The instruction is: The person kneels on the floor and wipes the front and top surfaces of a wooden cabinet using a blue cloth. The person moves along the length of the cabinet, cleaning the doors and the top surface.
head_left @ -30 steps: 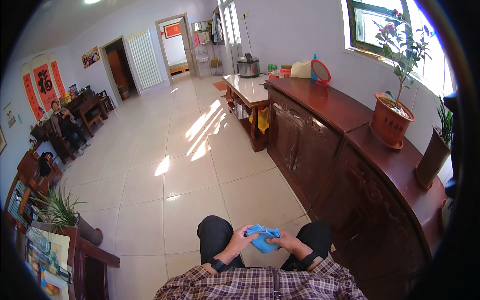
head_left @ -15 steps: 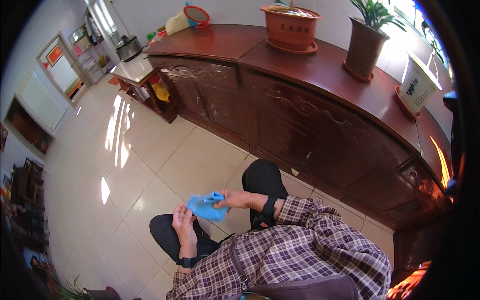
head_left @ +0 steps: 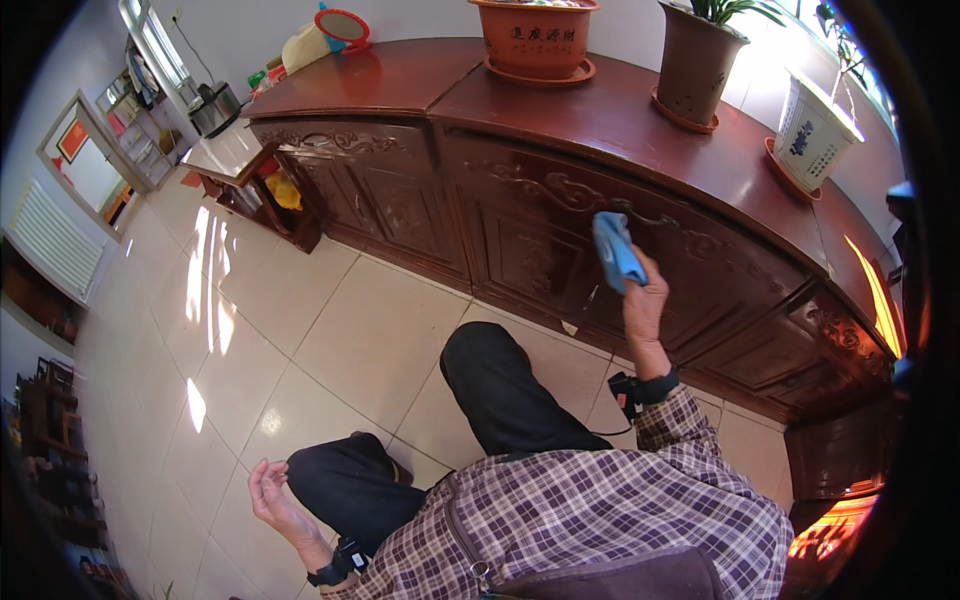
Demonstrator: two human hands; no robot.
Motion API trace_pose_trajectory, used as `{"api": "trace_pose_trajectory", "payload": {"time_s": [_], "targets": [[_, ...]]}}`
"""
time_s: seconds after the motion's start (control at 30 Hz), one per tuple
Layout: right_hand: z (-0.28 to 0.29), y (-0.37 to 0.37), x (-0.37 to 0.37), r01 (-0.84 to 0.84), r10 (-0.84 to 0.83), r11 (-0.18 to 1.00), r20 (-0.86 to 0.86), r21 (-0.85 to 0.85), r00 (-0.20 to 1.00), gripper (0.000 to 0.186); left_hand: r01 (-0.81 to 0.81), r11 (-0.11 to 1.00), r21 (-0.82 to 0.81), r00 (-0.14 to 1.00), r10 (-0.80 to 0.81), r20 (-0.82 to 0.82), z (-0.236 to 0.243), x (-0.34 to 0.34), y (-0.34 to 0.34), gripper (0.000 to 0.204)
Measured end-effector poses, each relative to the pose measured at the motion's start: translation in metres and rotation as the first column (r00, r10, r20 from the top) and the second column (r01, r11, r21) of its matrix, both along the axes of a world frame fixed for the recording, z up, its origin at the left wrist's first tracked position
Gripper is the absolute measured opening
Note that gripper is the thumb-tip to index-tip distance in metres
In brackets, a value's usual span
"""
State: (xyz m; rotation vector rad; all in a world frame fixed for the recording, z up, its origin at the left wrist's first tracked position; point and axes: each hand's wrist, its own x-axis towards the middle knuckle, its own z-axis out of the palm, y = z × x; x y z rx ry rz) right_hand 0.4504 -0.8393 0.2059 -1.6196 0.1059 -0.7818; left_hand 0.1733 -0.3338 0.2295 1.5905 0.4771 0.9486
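Floor (head_left: 350,330): pale tiles with dark joints, covering the left and centre of the frame, streaked by sunlight at the left.
Shirt (head_left: 580,510): purple-and-white plaid, across the bottom centre.
Trousers (head_left: 500,385): dark, knees bent, one at the centre, the other at lower left.
Left hand (head_left: 275,497): lower left, just beside the knee; holds nothing, fingers loosely bent, a black band (head_left: 337,562) at the wrist.
Right hand (head_left: 647,300): right of centre; grasps the lower end of the cloth (head_left: 617,250), a similar band at the wrist.
Cloth: blue, folded, right of centre, jutting up from the right hand before a carved front; whether it touches the wood, cannot tell.
Cabinet (head_left: 540,250): glossy red-brown, carved, curving from the upper centre to the right edge.
Pots: orange (head_left: 535,40) at top centre, brown (head_left: 697,70) to its right, white (head_left: 812,135) at upper right; each stands on a saucer on the cabinet top.
Mirror (head_left: 343,27): red-framed, at the cabinet's far end, upper left of centre.
Side table (head_left: 225,150): upper left, a yellow bag (head_left: 283,190) on its lower level, a cooker (head_left: 215,110) on top.
Doorway (head_left: 95,165): far upper left, a red picture (head_left: 72,140) showing through it.
Radiator (head_left: 60,240): white, left edge.
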Motion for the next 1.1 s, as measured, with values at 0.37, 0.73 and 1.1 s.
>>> {"api": "trace_pose_trajectory", "payload": {"time_s": [0.37,0.73,1.1], "targets": [[-0.035,-0.010,0.024,0.395,-0.360,0.688,0.187,-0.609,0.914,0.050,0.204,0.593,0.779,0.888,0.221,-0.402,-0.037,0.014,-0.020,0.013],[-0.033,-0.021,0.019,0.275,-0.242,0.816,0.131,-0.509,0.961,0.048,0.194,0.596,0.779,0.891,0.225,-0.395,-0.037,0.018,-0.023,0.007],[-0.072,-0.013,-0.013,0.089,-0.109,0.987,-0.151,-0.136,0.983,0.017,0.167,0.628,0.760,0.895,0.227,-0.384,-0.040,0.016,-0.021,0.005]]}}
